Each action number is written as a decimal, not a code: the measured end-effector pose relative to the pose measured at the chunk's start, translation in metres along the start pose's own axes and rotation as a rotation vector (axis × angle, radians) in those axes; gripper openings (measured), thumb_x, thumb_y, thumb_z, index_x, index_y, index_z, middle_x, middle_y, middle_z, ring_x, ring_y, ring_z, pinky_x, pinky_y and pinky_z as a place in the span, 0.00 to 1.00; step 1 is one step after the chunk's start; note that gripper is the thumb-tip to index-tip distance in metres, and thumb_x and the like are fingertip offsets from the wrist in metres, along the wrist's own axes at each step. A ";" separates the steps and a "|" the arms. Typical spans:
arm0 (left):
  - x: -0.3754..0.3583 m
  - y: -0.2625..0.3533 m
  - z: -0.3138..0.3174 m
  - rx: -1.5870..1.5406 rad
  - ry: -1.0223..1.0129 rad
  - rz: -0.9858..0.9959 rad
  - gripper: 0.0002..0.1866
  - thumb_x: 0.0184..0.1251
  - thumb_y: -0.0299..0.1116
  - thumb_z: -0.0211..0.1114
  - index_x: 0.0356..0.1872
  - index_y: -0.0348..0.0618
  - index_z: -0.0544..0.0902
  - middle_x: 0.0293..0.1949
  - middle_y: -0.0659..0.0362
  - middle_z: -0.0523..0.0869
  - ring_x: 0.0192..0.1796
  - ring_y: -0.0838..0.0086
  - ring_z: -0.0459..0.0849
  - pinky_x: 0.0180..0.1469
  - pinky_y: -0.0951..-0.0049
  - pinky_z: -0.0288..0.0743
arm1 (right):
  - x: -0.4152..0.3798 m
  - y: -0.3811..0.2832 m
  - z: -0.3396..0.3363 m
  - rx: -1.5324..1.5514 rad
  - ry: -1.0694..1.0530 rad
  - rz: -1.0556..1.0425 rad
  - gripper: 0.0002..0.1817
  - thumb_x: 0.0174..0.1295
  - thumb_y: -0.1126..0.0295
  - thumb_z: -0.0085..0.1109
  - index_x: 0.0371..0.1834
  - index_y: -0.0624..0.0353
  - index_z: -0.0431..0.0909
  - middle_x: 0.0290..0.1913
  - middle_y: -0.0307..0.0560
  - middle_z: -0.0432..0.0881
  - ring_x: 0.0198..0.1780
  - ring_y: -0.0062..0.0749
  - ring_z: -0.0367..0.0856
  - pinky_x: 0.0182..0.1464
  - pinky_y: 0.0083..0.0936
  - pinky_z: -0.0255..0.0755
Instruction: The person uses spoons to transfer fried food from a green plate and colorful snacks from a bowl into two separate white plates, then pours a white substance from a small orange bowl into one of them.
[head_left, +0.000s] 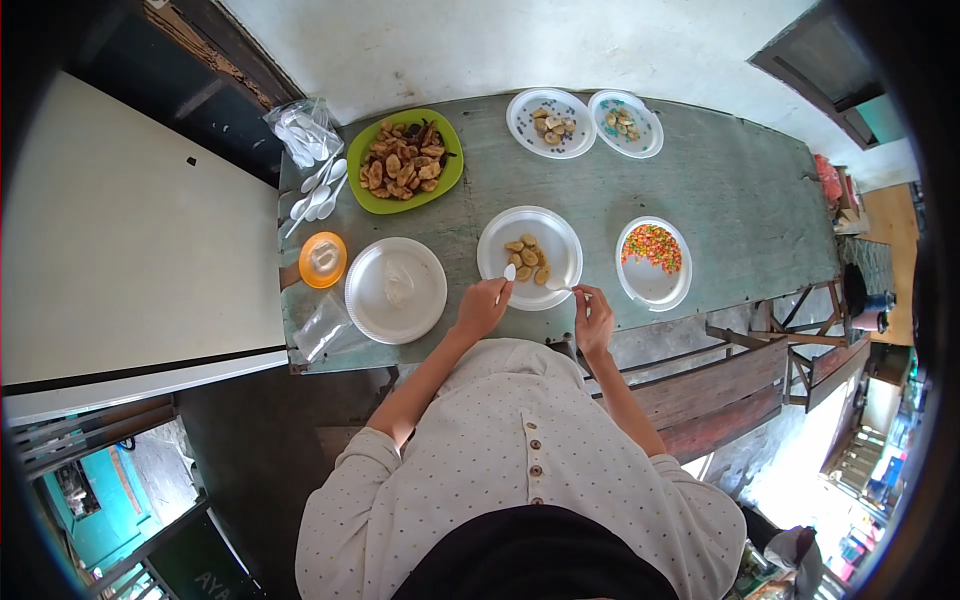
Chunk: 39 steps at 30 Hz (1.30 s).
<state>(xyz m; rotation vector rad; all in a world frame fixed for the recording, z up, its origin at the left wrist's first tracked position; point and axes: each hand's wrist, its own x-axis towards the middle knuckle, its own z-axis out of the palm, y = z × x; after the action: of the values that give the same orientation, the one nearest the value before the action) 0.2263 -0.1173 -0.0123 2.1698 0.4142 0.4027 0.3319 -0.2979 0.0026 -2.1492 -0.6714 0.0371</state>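
My left hand is closed on a white plastic spoon, its bowl at the near rim of a white plate. Several light brown round pieces of food lie on that plate. At the plate's near right edge, my right hand pinches a thin white utensil, seemingly a spoon; its end is small and hard to make out. To the right stands a white plate with small red, orange and green bits. A stack of white plates sits left of my hands, a clear plastic piece on top.
A green plate heaped with fried brown pieces stands at the back left, beside loose white spoons and a bag. An orange-rimmed dish is at left. Two patterned plates with food stand against the wall.
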 end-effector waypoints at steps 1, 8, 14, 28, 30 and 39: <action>-0.001 -0.001 0.001 -0.001 0.001 -0.001 0.14 0.63 0.35 0.49 0.21 0.37 0.73 0.20 0.49 0.76 0.26 0.54 0.75 0.27 0.58 0.66 | 0.000 0.000 0.002 0.008 0.007 -0.006 0.06 0.59 0.72 0.48 0.34 0.60 0.76 0.32 0.48 0.78 0.23 0.36 0.74 0.28 0.29 0.68; 0.000 0.002 -0.002 -0.028 -0.055 -0.002 0.14 0.63 0.35 0.49 0.22 0.37 0.73 0.21 0.48 0.76 0.27 0.54 0.75 0.29 0.58 0.67 | 0.001 -0.005 0.004 0.038 0.012 -0.012 0.06 0.59 0.72 0.49 0.34 0.60 0.76 0.33 0.48 0.78 0.24 0.36 0.74 0.29 0.28 0.68; 0.014 0.001 -0.010 0.002 0.089 -0.020 0.14 0.63 0.35 0.49 0.23 0.36 0.73 0.22 0.48 0.76 0.28 0.53 0.75 0.31 0.58 0.67 | 0.001 -0.004 0.003 0.027 0.006 0.010 0.07 0.59 0.71 0.49 0.35 0.60 0.76 0.33 0.48 0.78 0.24 0.36 0.74 0.29 0.27 0.68; 0.051 -0.023 -0.008 0.168 -0.071 0.089 0.14 0.63 0.37 0.49 0.25 0.38 0.75 0.23 0.52 0.78 0.29 0.57 0.76 0.32 0.58 0.70 | 0.001 -0.008 0.003 0.036 0.011 0.047 0.06 0.59 0.73 0.48 0.35 0.60 0.76 0.33 0.48 0.78 0.26 0.36 0.75 0.30 0.27 0.69; 0.053 -0.023 -0.007 0.154 -0.031 0.103 0.14 0.63 0.37 0.49 0.24 0.39 0.75 0.23 0.51 0.78 0.29 0.57 0.76 0.32 0.59 0.71 | 0.003 -0.005 0.002 0.019 0.033 0.023 0.06 0.59 0.74 0.48 0.35 0.60 0.76 0.33 0.48 0.78 0.28 0.39 0.76 0.31 0.28 0.69; 0.076 -0.028 0.006 0.149 -0.133 0.138 0.13 0.63 0.37 0.49 0.24 0.41 0.75 0.23 0.49 0.77 0.32 0.56 0.74 0.33 0.60 0.68 | 0.018 -0.007 0.002 -0.003 0.052 -0.038 0.06 0.57 0.76 0.48 0.34 0.59 0.75 0.34 0.49 0.77 0.31 0.45 0.77 0.32 0.31 0.69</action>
<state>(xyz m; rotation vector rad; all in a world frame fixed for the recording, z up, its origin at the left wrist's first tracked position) 0.2918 -0.0729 -0.0275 2.3628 0.2276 0.3092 0.3436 -0.2839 0.0103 -2.1326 -0.6823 -0.0400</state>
